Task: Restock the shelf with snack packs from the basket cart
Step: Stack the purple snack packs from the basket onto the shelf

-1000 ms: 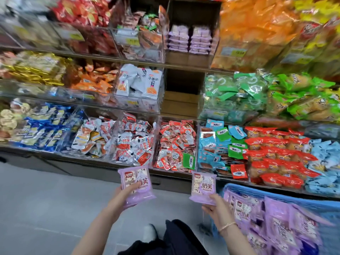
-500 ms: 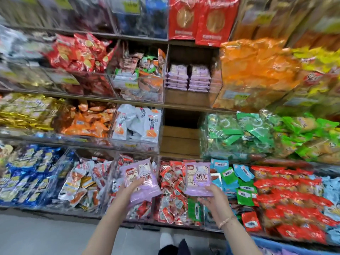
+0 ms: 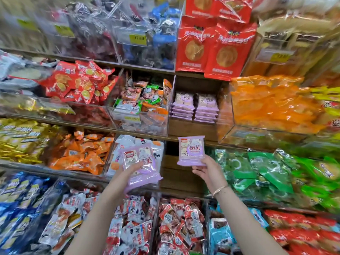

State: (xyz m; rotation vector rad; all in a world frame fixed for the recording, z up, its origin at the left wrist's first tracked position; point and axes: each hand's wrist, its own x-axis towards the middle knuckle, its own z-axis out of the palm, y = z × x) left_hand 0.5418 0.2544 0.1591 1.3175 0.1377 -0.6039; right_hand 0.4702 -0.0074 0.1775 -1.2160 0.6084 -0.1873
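The left hand grasps a soft lilac plastic snack pack, thumb across its face and fingers hidden behind. More lilac film sags below the grip, so it may be several packs. If so, the lowest could slide out into the open bin of red-and-white sachets beneath the grip.

To the right, the right hand pinches a second square lilac snack pack upright, by its lower edge only. Slick film held that low could tip or slip free.

The likely slot, a wooden shelf bay above both grips, already carries two neat lilac stacks. A careless push there could topple them, or snag the clear acrylic bin to the bay's left.

Both held packs bear two large purple Chinese characters, seemingly 奶芙, and a small red brand tab that is unreadable. The yellow price tags high above the grips are blurred.
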